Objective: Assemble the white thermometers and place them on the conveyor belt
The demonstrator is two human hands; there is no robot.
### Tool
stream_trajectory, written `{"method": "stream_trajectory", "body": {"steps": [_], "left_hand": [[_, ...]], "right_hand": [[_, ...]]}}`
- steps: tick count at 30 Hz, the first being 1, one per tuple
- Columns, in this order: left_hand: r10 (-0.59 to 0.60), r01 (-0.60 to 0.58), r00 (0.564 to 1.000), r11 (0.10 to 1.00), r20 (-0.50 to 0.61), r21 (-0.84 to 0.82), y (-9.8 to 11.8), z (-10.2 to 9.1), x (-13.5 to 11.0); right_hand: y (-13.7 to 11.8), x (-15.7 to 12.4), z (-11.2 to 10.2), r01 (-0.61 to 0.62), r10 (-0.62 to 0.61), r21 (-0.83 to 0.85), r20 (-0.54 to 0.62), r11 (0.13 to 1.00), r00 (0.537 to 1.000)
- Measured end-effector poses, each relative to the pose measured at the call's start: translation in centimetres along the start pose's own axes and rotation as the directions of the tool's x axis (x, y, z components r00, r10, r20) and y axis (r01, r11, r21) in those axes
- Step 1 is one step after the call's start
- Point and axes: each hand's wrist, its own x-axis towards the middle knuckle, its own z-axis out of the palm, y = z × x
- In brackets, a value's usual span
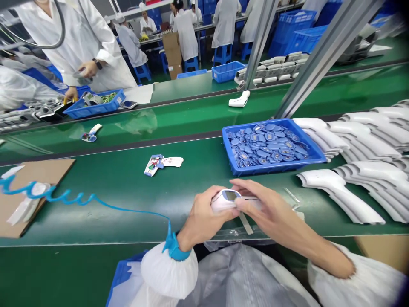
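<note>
My left hand point(200, 219) and my right hand point(266, 211) both grip a white thermometer housing point(225, 199) with a small grey display window, held just above the near edge of the green belt. The left hand wraps the body from the left. The right hand's fingers press on its right end. A blue wrist strap point(174, 249) sits on my left wrist, with a coiled blue cord point(60, 196) running off to the left.
A blue tray point(275, 167) of several small blue parts stands beyond my hands. Rows of white housing shells point(358, 187) lie at the right. A circuit-board part point(159, 163) lies on the belt. A cardboard sheet point(41, 172) is at the left. People in white coats point(86, 42) work across the belt.
</note>
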Motion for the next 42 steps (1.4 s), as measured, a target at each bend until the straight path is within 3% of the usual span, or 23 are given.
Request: {"method": "stream_trajectory", "body": {"steps": [2, 4, 6, 9, 12, 16, 20, 22, 25, 28, 30, 32, 35, 38, 40, 42], "left_hand": [[-0.019, 0.019, 1.000, 1.000, -0.021, 0.013, -0.1, 0.1, 0.0], [-0.037, 0.037, 0.999, 0.997, -0.003, 0.074, -0.2, 0.3, -0.1], [-0.005, -0.003, 0.999, 0.972, 0.033, 0.235, -0.4, 0.5, -0.3], [0.083, -0.070, 0.997, 0.860, -0.004, 0.506, -0.6, 0.7, -0.7], [0.121, -0.074, 0.992, 0.764, -0.030, 0.640, -0.6, 0.7, -0.7], [0.152, -0.170, 0.985, 0.709, 0.088, 0.684, -0.7, 0.6, -0.2], [0.162, -0.092, 0.986, 0.709, -0.035, 0.699, -0.2, 0.3, 0.2], [0.158, -0.100, 0.987, 0.782, -0.040, 0.615, 0.2, -0.1, 0.2], [0.100, -0.068, 0.994, 0.903, -0.053, 0.425, 0.4, -0.6, -0.1], [0.081, -0.011, 0.990, 0.858, -0.115, 0.514, -0.1, -0.1, -0.5], [0.104, -0.008, 0.987, 0.788, -0.120, 0.616, -0.5, 0.4, -0.7], [0.106, -0.004, 0.987, 0.773, -0.123, 0.634, -0.7, 0.4, -0.9], [0.082, 0.019, 0.986, 0.801, -0.142, 0.599, -0.4, -1.5, -1.7], [0.110, 0.046, 0.974, 0.764, -0.200, 0.644, 0.0, -5.1, -2.8], [0.184, 0.049, 0.952, 0.695, -0.243, 0.717, 0.0, -7.1, -3.1], [0.255, 0.052, 0.943, 0.527, -0.216, 0.848, 0.1, -7.9, -2.7]], "right_hand": [[-1.5, 1.3, 1.0, -0.063, 0.069, 0.096, -0.068, 0.993, 0.995], [-2.8, 2.5, 2.5, -0.057, 0.065, 0.056, -0.153, 0.997, 0.986], [-3.5, 3.4, 4.1, -0.010, -0.012, -0.095, -0.233, 0.995, 0.972], [-3.6, 3.9, 5.6, 0.093, -0.199, -0.319, -0.318, 0.943, 0.927], [-3.7, 4.1, 5.9, 0.139, -0.281, -0.372, -0.363, 0.918, 0.888], [-4.0, 4.3, 5.7, 0.188, -0.341, -0.434, -0.307, 0.881, 0.889], [-3.8, 5.4, 5.8, 0.264, -0.412, -0.391, -0.368, 0.882, 0.833], [-3.7, 5.8, 5.5, 0.221, -0.371, -0.353, -0.446, 0.909, 0.815], [-3.7, 5.7, 5.1, 0.033, -0.146, -0.217, -0.531, 0.976, 0.835], [-3.9, 5.3, 5.4, -0.061, -0.007, -0.130, -0.467, 0.990, 0.884], [-4.1, 5.3, 5.9, -0.072, -0.005, -0.163, -0.427, 0.984, 0.904], [-4.3, 5.6, 5.8, -0.064, -0.018, -0.208, -0.372, 0.976, 0.928], [-3.7, 7.0, 3.6, -0.018, -0.034, -0.223, -0.227, 0.975, 0.973], [-1.0, 9.4, -0.9, -0.022, -0.052, -0.351, -0.201, 0.936, 0.978], [1.6, 11.1, -3.6, -0.019, -0.076, -0.554, -0.148, 0.832, 0.986], [4.1, 12.6, -5.1, -0.004, -0.062, -0.631, -0.082, 0.776, 0.995]]}}
